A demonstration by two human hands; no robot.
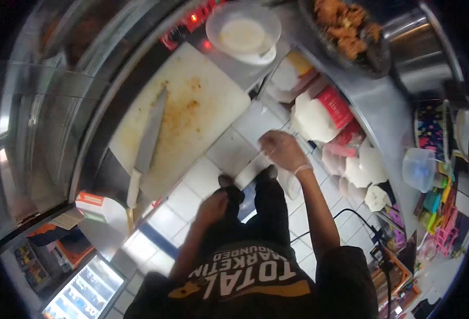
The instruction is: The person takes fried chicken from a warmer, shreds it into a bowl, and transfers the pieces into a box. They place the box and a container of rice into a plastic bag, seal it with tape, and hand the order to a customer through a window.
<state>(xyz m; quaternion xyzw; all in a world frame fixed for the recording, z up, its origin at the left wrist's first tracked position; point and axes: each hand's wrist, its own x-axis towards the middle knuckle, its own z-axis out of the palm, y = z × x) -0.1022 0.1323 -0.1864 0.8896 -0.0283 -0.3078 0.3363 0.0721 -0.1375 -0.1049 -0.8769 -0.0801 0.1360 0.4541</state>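
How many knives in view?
1: a white-handled chef's knife lying on the white cutting board, its handle past the board's edge. Others may be hidden in the blurred surroundings.

Knife blade (155, 126) smooth mtl.; board (218, 87) matt plast.; glove (289, 150) clear plast.

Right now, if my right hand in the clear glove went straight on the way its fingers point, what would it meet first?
Probably the edge of the white, brown-stained cutting board; depth is unclear, so the right hand might pass above or below it.
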